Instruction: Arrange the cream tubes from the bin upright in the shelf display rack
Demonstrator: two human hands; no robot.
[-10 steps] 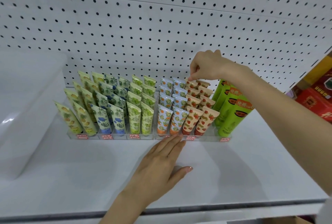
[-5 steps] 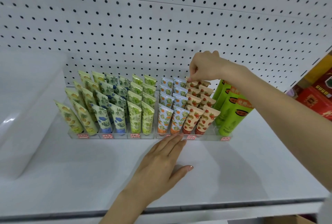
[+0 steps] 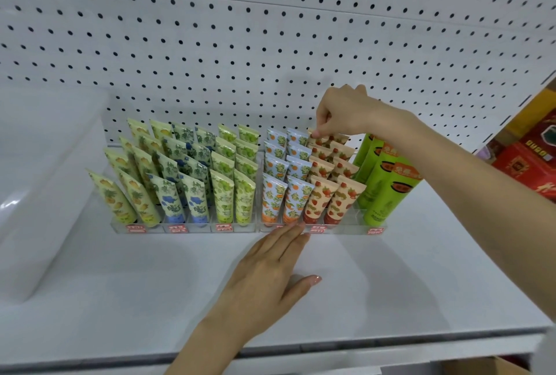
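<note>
Pinching a back-row strawberry tube (image 3: 319,142) in right hand (image 3: 346,110) fingers (image 3: 324,124), left hand (image 3: 264,272) flat, the person faces a nearly full rack (image 3: 346,229).

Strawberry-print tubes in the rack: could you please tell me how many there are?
8, in two columns right of the orange-print tubes: front pair, second pair, third pair, and back pair, whose left tube the right hand pinches. More might hide behind it.

Glossy plastic tubes (image 3: 318,200), clear plastic rack (image 3: 346,229), matt shelf (image 3: 391,278).
</note>
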